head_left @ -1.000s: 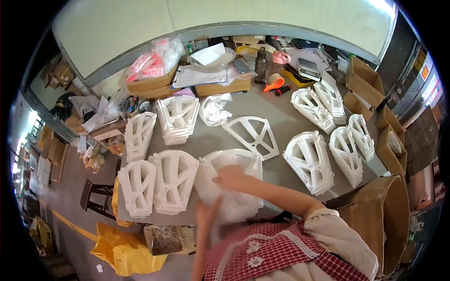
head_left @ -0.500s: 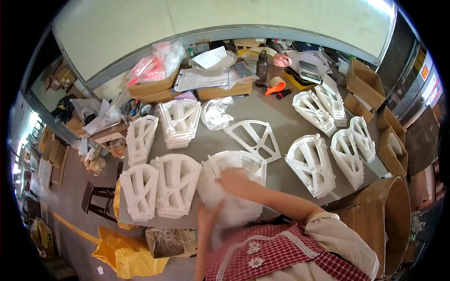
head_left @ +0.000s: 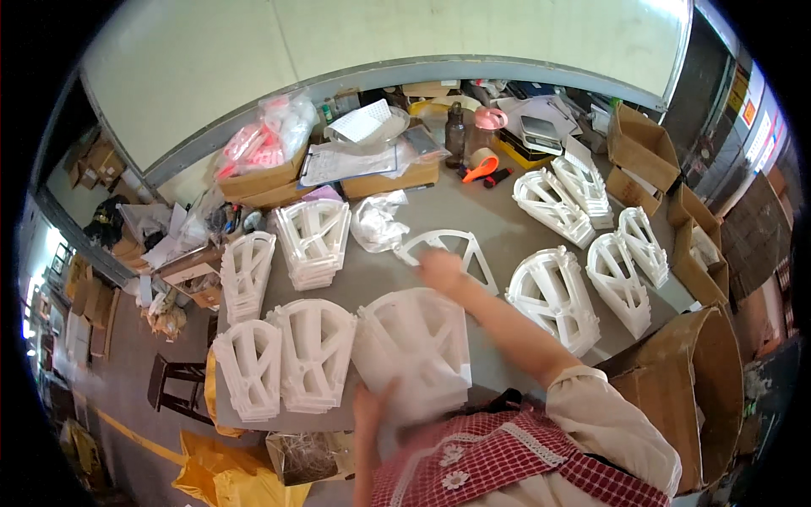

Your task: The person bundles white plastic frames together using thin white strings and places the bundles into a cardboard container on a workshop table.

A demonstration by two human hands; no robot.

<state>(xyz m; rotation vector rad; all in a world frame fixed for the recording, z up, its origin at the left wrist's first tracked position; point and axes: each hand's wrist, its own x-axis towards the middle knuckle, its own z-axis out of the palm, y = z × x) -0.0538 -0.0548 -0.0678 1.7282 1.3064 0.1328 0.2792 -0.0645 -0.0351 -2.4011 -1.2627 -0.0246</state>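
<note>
A stack of white plastic fan-shaped brackets stands at the table's near middle under translucent film, apparently a plastic bag. My left hand is closed at its lower left edge, thumb on the film and fingers partly hidden. Farther off, a single white bracket lies flat on the table. Over its left part is my right hand, fingers curled and somewhat blurred; whether they grip the rim is not visible. Beside the covered stack on the left stand more bracket stacks.
Further bracket stacks stand on the right of the grey table. Toward the back are a crumpled clear bag, a clipboard, a dark bottle and an orange tape dispenser. A large open carton adjoins the near right.
My right hand has moved from the middle stack out to the single bracket. The translucent film now covers the stack's upper part too. My left hand remains by its lower left edge.
</note>
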